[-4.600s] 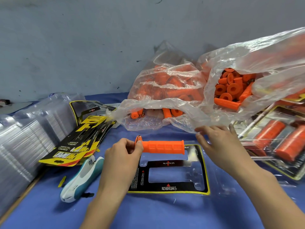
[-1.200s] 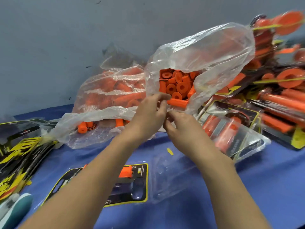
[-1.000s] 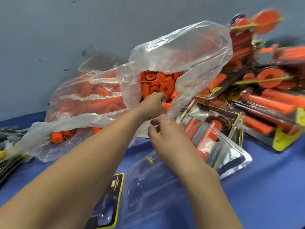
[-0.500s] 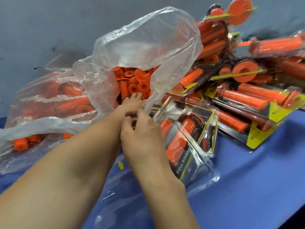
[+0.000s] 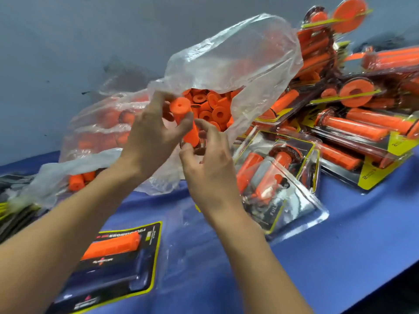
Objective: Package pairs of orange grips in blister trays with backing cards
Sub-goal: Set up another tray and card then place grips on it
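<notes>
1. Left hand point(image 5: 149, 134) now grips a grip point(image 5: 184, 120) pulled out of the bag point(image 5: 238, 60).
2. Right hand point(image 5: 208, 159) pinches its lower end.
3. Near-left tray point(image 5: 136, 277), one grip point(image 5: 113, 244) seated, awaits this second.

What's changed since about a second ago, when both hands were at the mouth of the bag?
The left hand has drawn an orange grip out of the plastic bag and grips it; the right hand pinches its lower end. The first grip stays in the blister tray on its backing card.
</notes>
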